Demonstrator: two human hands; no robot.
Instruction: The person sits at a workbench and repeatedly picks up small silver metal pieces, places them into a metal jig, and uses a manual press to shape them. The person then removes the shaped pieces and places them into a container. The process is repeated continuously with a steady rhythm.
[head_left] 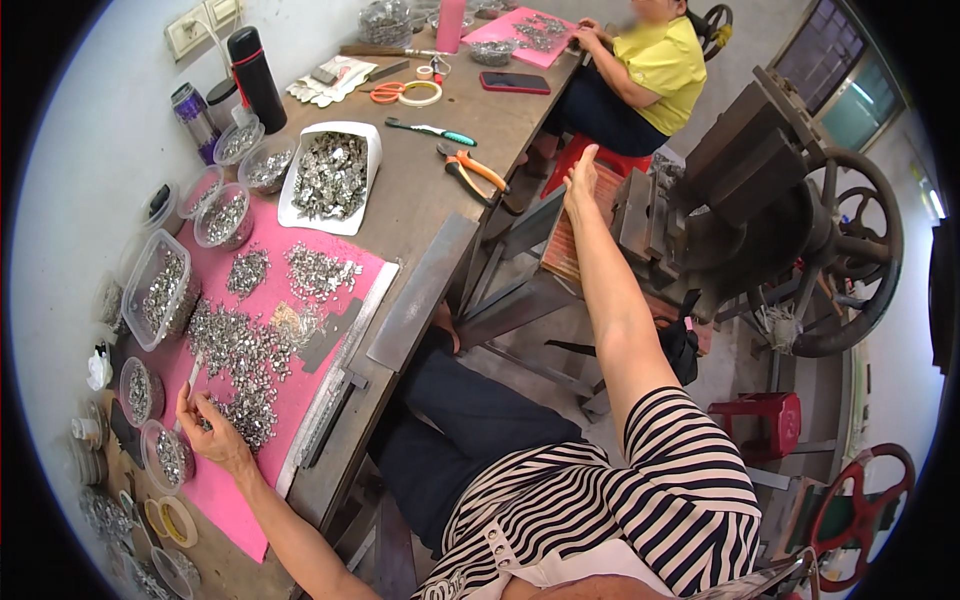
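Note:
At the near left of the pink sheet [225, 505], my left hand [213, 436] is closed with thumb and fingers around a thin pale stick [194, 372]. It hovers beside a spread of small shiny metal pieces [240, 350]. My right arm reaches out over the gap between the table and a dark metal press [745, 215]. My right hand [580, 182] has its fingers stretched out and holds nothing visible. Below it lies a reddish-brown slatted board [570, 245]; whether the hand touches it I cannot tell.
Clear tubs [160, 290] of metal pieces line the wall side. A white tray [290, 215] holds more. Orange-handled pliers [480, 172], a toothbrush [430, 131], scissors [390, 93] and a phone [515, 83] lie farther back. Another person in yellow [660, 70] sits at the far end.

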